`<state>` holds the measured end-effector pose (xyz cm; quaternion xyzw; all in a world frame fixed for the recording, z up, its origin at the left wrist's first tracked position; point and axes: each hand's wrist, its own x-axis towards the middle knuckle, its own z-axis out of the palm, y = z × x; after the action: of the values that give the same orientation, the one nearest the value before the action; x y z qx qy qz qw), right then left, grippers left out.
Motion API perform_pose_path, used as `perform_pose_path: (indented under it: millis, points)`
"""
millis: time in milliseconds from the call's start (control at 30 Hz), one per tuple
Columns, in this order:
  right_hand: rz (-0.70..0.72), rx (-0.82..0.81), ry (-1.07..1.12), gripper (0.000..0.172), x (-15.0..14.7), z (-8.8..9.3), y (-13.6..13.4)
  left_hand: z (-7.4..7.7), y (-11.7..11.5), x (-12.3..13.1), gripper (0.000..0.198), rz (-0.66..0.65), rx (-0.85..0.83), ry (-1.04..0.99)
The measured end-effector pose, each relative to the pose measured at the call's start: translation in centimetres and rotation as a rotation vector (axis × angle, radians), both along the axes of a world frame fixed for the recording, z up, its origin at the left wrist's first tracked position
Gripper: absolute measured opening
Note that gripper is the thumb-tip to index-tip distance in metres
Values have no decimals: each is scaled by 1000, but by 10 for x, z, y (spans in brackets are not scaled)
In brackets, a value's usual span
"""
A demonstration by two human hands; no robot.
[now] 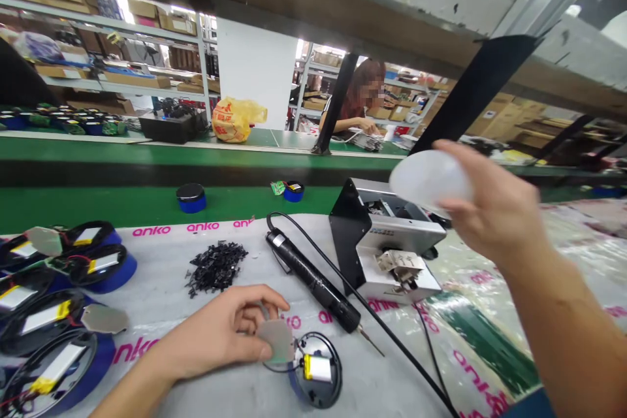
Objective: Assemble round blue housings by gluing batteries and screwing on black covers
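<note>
Between thumb and fingers, my left hand (232, 333) pinches a thin greyish plate (277, 341), which looks like a circuit board. Wires run beside it to a round blue-and-black housing (316, 398) with a small silver battery (318, 368) inside. Raised at the right, my right hand (494, 209) grips a round translucent white disc (428, 179) by its edge. Below and left of that disc stands a metal screw-feeding machine (392, 241). A black electric screwdriver (313, 277) lies between the two hands, its bit pointing down toward the housing.
Several open blue housings (102, 268) with batteries crowd the left. A heap of small black parts (215, 268) lies on the plastic-covered bench. Two more blue units, a closed one (191, 198) and one with a board (294, 191), sit on the green surface. A person (360, 101) works across the line.
</note>
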<state>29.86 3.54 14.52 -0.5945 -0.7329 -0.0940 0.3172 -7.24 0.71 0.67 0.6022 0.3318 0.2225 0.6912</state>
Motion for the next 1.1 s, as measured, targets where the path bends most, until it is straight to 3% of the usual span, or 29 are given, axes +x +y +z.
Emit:
perform_pose_path:
  millis: [133,267,467,567,700,800,967,1100]
  points:
    - [113,7,-115,52,-9,-8,22,-11,4,8,43,121,-201,-251]
    - [131,180,-28,38,-53,-41,-6,-15,1,18,50,202,-241,-320]
    - [285,-8,131,35,-137,-91,-44,-13,-3,24,67,237,-210,-278]
    - [339,-90,169,34,-152,-98,-51,-5,0,17,61,254,-78,-165]
    - [453,-254,166,31,-149,-96,-60,4,14,2,29,457,432,232]
    - [537,-383,115,30,-146,-96,-65,1,28,-2,26,568,737,540]
    - [570,-364,20,25,-142,-103,-67,-7,39,5,26,482,920,862]
    - [545,-299,28,26,-139,-109,-68,-5,40,12,25,475,975,1014]
